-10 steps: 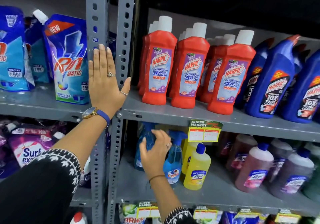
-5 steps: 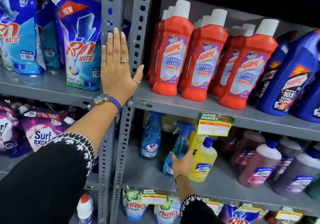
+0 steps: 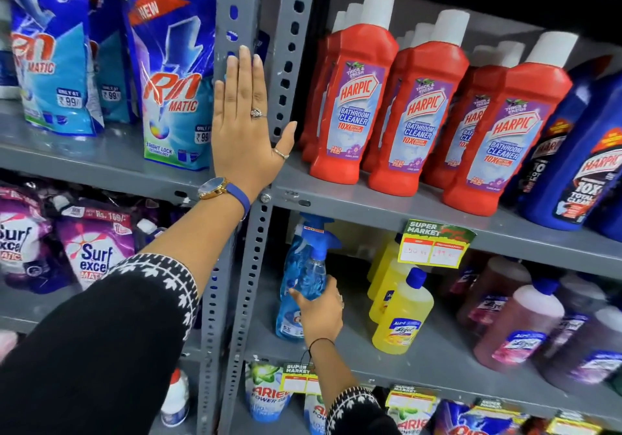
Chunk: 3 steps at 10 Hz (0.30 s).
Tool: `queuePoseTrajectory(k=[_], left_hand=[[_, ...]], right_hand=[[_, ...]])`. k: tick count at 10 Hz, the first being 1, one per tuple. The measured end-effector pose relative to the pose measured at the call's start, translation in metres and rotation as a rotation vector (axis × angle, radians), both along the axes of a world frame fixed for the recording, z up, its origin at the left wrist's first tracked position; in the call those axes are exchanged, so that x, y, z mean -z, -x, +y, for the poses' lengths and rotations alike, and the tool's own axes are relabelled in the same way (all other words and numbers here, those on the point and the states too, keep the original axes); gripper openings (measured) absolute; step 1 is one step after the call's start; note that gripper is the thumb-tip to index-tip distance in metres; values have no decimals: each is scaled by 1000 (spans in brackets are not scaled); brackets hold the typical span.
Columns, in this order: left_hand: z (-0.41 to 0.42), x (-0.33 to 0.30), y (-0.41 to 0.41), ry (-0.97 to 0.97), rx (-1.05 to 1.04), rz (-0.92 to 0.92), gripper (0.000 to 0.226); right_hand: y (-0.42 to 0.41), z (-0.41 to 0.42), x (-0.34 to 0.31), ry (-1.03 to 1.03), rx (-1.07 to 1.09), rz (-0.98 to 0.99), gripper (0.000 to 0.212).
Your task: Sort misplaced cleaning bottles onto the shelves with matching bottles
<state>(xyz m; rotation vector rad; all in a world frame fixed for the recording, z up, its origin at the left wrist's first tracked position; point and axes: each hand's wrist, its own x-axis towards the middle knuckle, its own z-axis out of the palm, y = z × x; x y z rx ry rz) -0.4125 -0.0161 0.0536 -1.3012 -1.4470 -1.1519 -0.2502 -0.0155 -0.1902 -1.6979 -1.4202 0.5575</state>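
Your right hand [image 3: 319, 313] has now closed its grip around the blue spray bottle [image 3: 311, 278], lifting it near the left end of the lower shelf [image 3: 437, 364] beside its twin. Your left hand [image 3: 245, 131] stays flat and open on the upright [image 3: 235, 3], holding nothing. Placement looks nearly done.

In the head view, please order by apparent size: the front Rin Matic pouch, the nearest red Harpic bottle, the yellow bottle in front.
1. Rin Matic pouch
2. Red Harpic bottle, nearly alike; camera distance makes this uncertain
3. Yellow bottle, clearly smallest
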Motion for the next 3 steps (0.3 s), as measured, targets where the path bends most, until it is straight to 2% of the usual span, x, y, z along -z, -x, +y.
queuePoseTrajectory(k=[2, 3], left_hand=[[0, 0, -1, -3, 14, -7, 77], [-2, -2, -3, 44, 1, -36, 76]], right_hand=[[3, -1, -1, 40, -79, -17, 70], [-5, -7, 1, 51, -113, -1, 82]])
